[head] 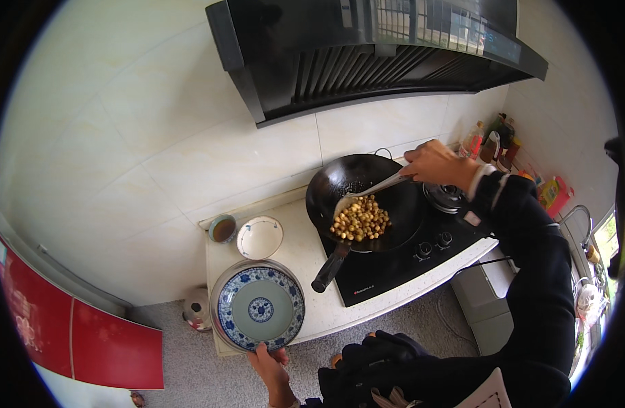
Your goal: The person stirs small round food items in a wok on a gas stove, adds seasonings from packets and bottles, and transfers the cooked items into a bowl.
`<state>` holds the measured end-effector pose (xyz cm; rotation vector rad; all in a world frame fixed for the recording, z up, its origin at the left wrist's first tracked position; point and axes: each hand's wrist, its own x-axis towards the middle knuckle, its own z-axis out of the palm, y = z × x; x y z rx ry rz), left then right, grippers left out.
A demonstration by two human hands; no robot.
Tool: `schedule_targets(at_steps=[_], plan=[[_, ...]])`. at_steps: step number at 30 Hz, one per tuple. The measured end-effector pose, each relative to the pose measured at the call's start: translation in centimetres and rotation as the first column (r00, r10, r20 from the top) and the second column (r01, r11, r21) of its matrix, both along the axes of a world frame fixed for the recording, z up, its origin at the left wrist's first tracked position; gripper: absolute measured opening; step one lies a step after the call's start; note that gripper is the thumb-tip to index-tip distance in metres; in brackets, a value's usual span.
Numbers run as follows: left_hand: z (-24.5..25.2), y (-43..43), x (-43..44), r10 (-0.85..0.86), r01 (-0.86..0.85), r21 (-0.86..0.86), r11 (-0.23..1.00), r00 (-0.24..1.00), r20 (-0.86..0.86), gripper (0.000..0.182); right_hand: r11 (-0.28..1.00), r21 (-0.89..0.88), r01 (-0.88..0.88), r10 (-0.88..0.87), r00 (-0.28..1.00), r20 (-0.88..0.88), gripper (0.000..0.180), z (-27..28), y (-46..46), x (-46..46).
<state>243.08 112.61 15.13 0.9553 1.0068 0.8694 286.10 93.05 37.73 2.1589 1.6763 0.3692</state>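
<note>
My right hand (pixel 432 162) grips the handle of a metal spatula (pixel 381 185), whose blade rests in a black wok (pixel 361 166) against a heap of small round yellow-brown food pieces (pixel 363 219). The wok sits on the left side of a black gas hob, its dark handle (pixel 332 268) pointing towards me. At the lower left, my left hand (pixel 269 364) holds the near rim of a blue-and-white patterned plate (pixel 261 308). That plate lies over a larger clear or metal dish (pixel 218 326), partly hidden beneath it.
A white bowl (pixel 260 237) and a small cup of brown liquid (pixel 224 228) stand behind the plate. Hob knobs (pixel 424 249) are at the front edge. A second burner (pixel 445 196), bottles (pixel 473 140) and a tap (pixel 580 217) lie right. A range hood (pixel 384 71) hangs above.
</note>
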Motion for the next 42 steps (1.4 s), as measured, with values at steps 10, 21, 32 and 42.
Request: schedule_targets(at_steps=[10, 21, 32, 42], plan=[[-0.8, 0.7, -0.4, -0.016, 0.016, -0.016, 1.0, 1.0, 0.006, 0.025, 0.995, -0.014, 0.103, -0.103, 0.995, 0.007, 0.012, 7.6, -5.5, -7.7], [-0.2, 0.7, -0.3, -0.012, 0.012, -0.036, 0.999, 1.0, -0.008, 0.029, 0.907, 0.081, 0.413, -0.419, 0.904, 0.083, 0.014, 1.3, -0.4, -4.5], [0.9, -0.6, 0.6, 0.08, -0.081, -0.016, 0.997, 0.994, -0.07, 0.029, 0.509, -0.423, 0.75, -0.837, 0.315, -0.448, 0.022, 0.6, -2.0, 8.4], [1.4, -1.1, 1.4, 0.136, -0.135, 0.016, 0.991, 0.985, -0.108, 0.032, 0.436, -0.264, 0.86, 0.028, -0.306, -0.952, 0.03, -16.3, -7.0, -2.0]])
